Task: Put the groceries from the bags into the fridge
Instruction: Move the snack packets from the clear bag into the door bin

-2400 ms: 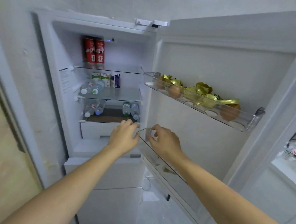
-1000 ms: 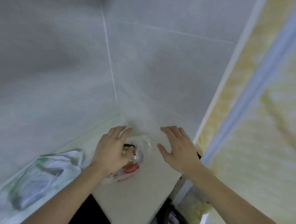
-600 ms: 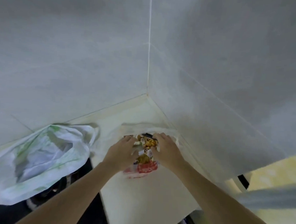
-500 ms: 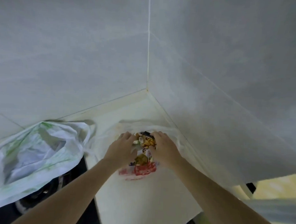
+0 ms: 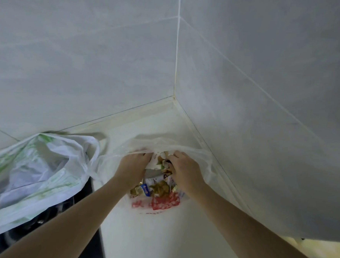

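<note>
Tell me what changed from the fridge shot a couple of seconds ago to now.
Both hands left the fridge door shelf. The left hand and right hand now reach into the clear bag with red print on the counter, gripping wrapped snacks. The white and green bag has stayed beside it.

Two bare, sleeveless forearms (image 5: 69, 220)

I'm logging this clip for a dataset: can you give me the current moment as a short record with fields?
setting: white counter in a tiled wall corner
left hand: inside the clear bag's mouth
right hand: same mouth, gripping a wrapped packet
clear bag: red print, holds wrapped snacks
second bag: white with green print, to the left
</note>
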### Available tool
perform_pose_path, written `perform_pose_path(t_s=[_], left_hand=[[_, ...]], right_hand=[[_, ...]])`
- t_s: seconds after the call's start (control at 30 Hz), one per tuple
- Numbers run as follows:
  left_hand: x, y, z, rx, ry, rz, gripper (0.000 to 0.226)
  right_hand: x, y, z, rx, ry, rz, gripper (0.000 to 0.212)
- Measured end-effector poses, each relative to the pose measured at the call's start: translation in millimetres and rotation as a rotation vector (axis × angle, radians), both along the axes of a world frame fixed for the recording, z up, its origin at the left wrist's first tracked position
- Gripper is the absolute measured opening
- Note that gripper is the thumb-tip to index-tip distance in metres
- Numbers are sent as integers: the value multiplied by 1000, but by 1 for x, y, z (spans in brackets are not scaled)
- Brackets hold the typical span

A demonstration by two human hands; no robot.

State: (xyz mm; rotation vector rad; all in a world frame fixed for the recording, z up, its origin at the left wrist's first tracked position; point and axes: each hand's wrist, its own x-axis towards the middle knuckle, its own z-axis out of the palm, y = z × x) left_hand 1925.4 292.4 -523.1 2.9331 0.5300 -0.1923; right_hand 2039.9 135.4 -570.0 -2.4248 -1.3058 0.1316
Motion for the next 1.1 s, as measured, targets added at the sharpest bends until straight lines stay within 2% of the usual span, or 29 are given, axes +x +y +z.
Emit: perform_pose_path(t_s=[0.1, 0.23, 0.33, 0.4, 0.47, 0.63, 0.77, 0.87, 1.1], left_hand=[[-4, 0, 15, -22, -36, 12, 30], [-10, -3, 45, -10, -57, -9, 11], [-18, -7, 75, -10, -83, -30, 12], [-25, -13, 105, -41, -130, -81, 4], [-34, -22, 138, -77, -200, -140, 9], [-56, -55, 230, -200, -367, -291, 24], [-58, -106, 303, -337, -427, -496, 37], [-57, -168, 350, -361, -453, -690, 37], [-101, -367, 431, -370, -525, -1256, 36]], right_hand=[[-2, -8, 16, 76, 79, -42, 17], [-16, -19, 48, 206, 186, -122, 19], [-32, -30, 82, 268, 240, -166, 17], [-47, -41, 111, 304, 292, -199, 14], [-64, -55, 144, 336, 305, -239, 10], [-115, -111, 232, 451, 204, -390, 9], [-159, -180, 297, 523, 45, -539, 5], [-196, -240, 342, 560, -33, -661, 0], [-319, -393, 427, 640, -282, -1010, 6]])
